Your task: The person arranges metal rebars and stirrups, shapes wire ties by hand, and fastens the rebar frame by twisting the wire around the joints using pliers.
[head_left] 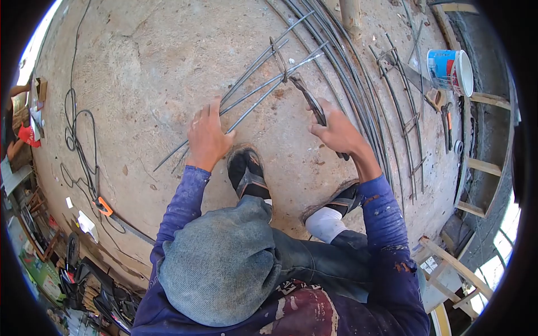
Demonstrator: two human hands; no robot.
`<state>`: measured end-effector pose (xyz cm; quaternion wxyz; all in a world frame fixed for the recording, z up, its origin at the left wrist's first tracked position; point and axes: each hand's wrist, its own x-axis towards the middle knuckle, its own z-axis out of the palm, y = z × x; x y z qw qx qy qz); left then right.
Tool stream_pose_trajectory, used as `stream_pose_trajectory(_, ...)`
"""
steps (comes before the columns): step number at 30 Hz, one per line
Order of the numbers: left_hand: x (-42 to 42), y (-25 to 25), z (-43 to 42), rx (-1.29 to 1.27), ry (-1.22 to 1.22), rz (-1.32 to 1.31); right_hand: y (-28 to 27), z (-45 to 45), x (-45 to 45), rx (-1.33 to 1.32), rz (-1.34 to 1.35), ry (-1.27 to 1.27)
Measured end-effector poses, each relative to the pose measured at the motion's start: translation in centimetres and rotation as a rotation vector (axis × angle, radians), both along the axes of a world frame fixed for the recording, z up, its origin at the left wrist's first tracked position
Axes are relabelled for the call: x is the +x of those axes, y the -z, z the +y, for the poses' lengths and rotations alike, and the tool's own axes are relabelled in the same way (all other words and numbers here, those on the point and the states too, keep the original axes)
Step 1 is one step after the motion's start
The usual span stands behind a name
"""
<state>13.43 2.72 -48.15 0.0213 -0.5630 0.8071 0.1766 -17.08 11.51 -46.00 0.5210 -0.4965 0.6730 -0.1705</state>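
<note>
My left hand point(210, 137) is over several thin steel rods point(249, 92), its fingers across them and its thumb out to the side; the undersides of the fingers are hidden. In my right hand point(337, 130) is a pair of dark end-cutting pincers point(315, 105), gripped by the handles. The pincers' jaws are at a bent metal stirrup point(278, 59), where it meets the rods. Whether the jaws hold a wire there is too small to tell.
Long rebars point(358, 95) curve along the floor to the right. Beyond them lie an assembled rebar frame point(404, 120), a paint bucket point(451, 73), a handsaw point(432, 98) and orange-handled pliers point(446, 126). A black cable point(73, 134) and another saw point(104, 206) are left. Another person's arm point(19, 89) shows far left.
</note>
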Motion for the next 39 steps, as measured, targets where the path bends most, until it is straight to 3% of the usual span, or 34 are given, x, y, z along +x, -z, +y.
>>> stream_pose_trajectory(2, 0.3, 0.9, 0.2, 0.001, -0.006, 0.029, -0.9, -0.4, 1.8, -0.091, -0.015, -0.077)
stream_pose_trajectory(4, -0.2, 0.5, 0.2, -0.003, -0.003, 0.063, -2.9, -0.6, 3.8, -0.087, -0.265, -0.140)
stream_pose_trajectory(8, -0.5, -2.7, 1.9, 0.014, -0.050, 0.042, -2.5, -1.2, 3.2, -0.185, -0.248, -0.296)
stream_pose_trajectory(10, -0.8, -3.3, 2.3, -0.008, -0.057, 0.062, -0.5, -2.3, -0.1, 0.331, -0.248, 0.242)
stream_pose_trajectory(11, -1.2, -3.5, 2.6, -0.006, -0.053, 0.055, -0.2, -1.9, 0.1, 0.103, 0.039, 0.034)
stream_pose_trajectory(12, -1.7, -3.6, 2.6, -0.007, -0.043, 0.050, -1.0, -1.6, 1.0, 0.098, 0.041, 0.029)
stream_pose_trajectory(14, -2.1, -4.6, 2.7, 0.017, -0.068, 0.053, -3.0, 0.2, 3.4, -0.175, -0.169, -0.100)
stream_pose_trajectory(15, -2.5, -4.9, 2.4, 0.021, -0.094, 0.065, -3.1, 0.1, 2.8, -0.206, -0.335, -0.262)
stream_pose_trajectory(16, -2.2, -4.9, 2.3, 0.015, -0.077, 0.069, -2.6, -0.1, 1.8, -0.214, -0.328, -0.248)
stream_pose_trajectory(18, -0.8, -5.0, 2.6, -0.045, -0.079, 0.136, -0.8, -0.7, -0.2, 0.097, -0.098, 0.282)
stream_pose_trajectory(19, -0.9, -5.0, 2.8, -0.048, -0.085, 0.135, -0.1, -0.7, -1.0, -0.087, 0.058, 0.211)
stream_pose_trajectory(20, -1.7, -5.2, 2.5, -0.034, -0.092, 0.075, -0.4, -1.2, -0.8, -0.103, 0.057, 0.199)
stream_pose_trajectory(22, -1.8, -5.4, 2.9, 0.015, -0.079, -0.004, -2.2, 0.6, 0.7, 0.202, -0.488, 0.380)
stream_pose_trajectory(23, -1.8, -5.3, 2.6, 0.044, -0.098, 0.013, -4.0, 0.6, 0.4, 0.155, -0.401, 0.130)
stream_pose_trajectory(24, -2.1, -5.2, 1.9, 0.063, -0.118, 0.036, -4.1, 0.7, 0.0, 0.142, -0.396, 0.140)
stream_pose_trajectory(26, -2.0, -5.4, 1.8, 0.059, -0.116, 0.045, -3.9, 1.1, -0.7, 0.104, -0.366, -0.235)
stream_pose_trajectory(28, -1.7, -5.4, 2.4, 0.067, -0.113, 0.054, -3.8, 0.9, -0.7, 0.195, -0.322, -0.183)
stream_pose_trajectory(30, -1.5, -5.1, 2.8, -0.038, -0.057, 0.102, -2.0, 0.3, -0.5, -0.159, -0.196, -0.386)
stream_pose_trajectory(32, -1.3, -5.3, 3.6, -0.065, -0.039, 0.065, -1.5, -0.6, -1.6, -0.027, -0.248, -0.423)
stream_pose_trajectory(34, -1.1, -5.8, 4.2, -0.094, -0.016, 0.034, -1.0, -1.5, -2.6, 0.460, -0.230, 0.141)
stream_pose_trajectory(38, -1.5, -5.6, 4.4, -0.096, -0.009, 0.081, -1.0, -1.4, -1.4, 0.322, -0.036, 0.297)
stream_pose_trajectory(39, -1.7, -5.5, 4.6, -0.088, 0.030, 0.093, -1.6, -0.6, -0.6, 0.240, -0.101, 0.087)
